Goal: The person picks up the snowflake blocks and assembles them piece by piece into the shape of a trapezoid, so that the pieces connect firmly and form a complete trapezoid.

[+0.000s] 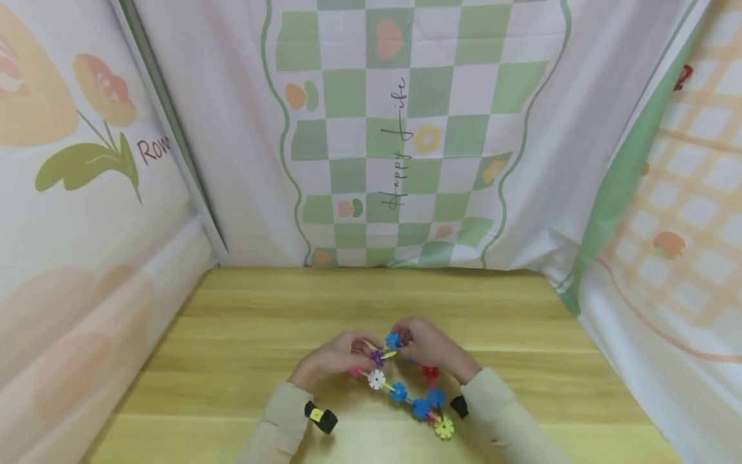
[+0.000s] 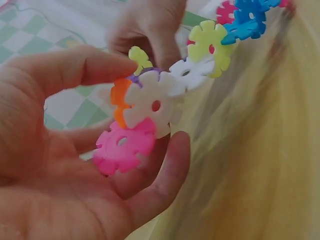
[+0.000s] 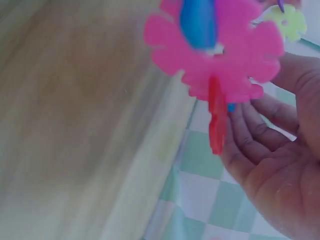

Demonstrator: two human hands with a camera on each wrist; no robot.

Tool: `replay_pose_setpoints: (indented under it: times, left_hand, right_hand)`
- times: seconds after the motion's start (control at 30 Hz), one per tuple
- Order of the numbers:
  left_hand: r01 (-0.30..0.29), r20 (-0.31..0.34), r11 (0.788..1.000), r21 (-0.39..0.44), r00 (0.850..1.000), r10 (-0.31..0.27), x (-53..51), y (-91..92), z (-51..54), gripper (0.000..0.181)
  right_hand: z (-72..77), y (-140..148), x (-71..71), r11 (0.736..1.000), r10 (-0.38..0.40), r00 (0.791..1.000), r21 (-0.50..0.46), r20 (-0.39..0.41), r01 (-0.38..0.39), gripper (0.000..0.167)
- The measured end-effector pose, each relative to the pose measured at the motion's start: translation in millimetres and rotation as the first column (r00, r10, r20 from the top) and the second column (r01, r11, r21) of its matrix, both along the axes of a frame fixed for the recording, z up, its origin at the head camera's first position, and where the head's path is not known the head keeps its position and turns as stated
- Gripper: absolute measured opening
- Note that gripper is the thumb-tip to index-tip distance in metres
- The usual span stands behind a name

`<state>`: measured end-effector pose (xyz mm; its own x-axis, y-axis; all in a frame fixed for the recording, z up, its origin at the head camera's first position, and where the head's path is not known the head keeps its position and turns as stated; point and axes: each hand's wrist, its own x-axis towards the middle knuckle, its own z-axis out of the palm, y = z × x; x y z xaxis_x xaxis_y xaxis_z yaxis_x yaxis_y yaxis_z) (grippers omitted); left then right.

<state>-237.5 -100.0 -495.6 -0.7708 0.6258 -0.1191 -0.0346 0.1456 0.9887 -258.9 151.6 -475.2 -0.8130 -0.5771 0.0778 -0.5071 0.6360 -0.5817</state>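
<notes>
A chain of notched, flower-shaped plastic discs, slotted together, hangs in a loop between my hands. My left hand (image 1: 342,353) holds one end. Its fingers curl about a pink disc (image 2: 125,145), an orange disc (image 2: 120,102) and a white disc (image 2: 155,102). A purple disc (image 1: 377,358) and a thin yellow-green disc (image 2: 140,58) sit at its fingertips. My right hand (image 1: 429,345) holds the chain's other end by a blue disc (image 1: 392,340). A large pink disc (image 3: 245,45) and a red disc (image 3: 216,120) hang before the right palm. A yellow-green disc (image 1: 444,428) is lowest in the head view.
Beneath the hands lies a wood-grain table (image 1: 261,303). A checked cloth (image 1: 388,129) hangs behind its far edge, with printed cloths (image 1: 87,225) on both sides. Black bands (image 1: 321,417) are on both wrists.
</notes>
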Motion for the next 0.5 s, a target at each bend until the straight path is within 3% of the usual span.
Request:
replay_pose_setpoints:
  times: [0.13, 0.23, 0.33, 0.5]
  left_hand:
    - [0.075, -0.053, 0.996, -0.048, 0.996, -0.078, 2.6, 5.2, 1.2, 0.04]
    - [0.083, -0.081, 0.995, -0.057, 0.993, -0.088, 3.0, 11.4, -1.3, 0.037]
    - [0.06, -0.127, 0.997, -0.039, 0.99, -0.064, 3.0, 16.5, -3.6, 0.038]
    - [-0.054, -0.19, 0.998, -0.011, 0.98, 0.051, 4.9, 20.1, -2.9, 0.04]
  right_hand:
    - [13.0, 4.8, 5.6, 0.999, 0.045, 0.994, 0.033, -0.101, -0.042, 0.024]
    - [20.2, 7.6, 9.9, 0.997, 0.071, 0.982, 0.042, -0.174, -0.065, 0.025]
    - [25.4, 9.7, 14.3, 0.996, 0.087, 0.967, 0.041, -0.238, -0.08, 0.024]
    - [31.4, 14.4, 22.1, 0.997, 0.075, 0.938, 0.031, -0.337, -0.069, 0.029]
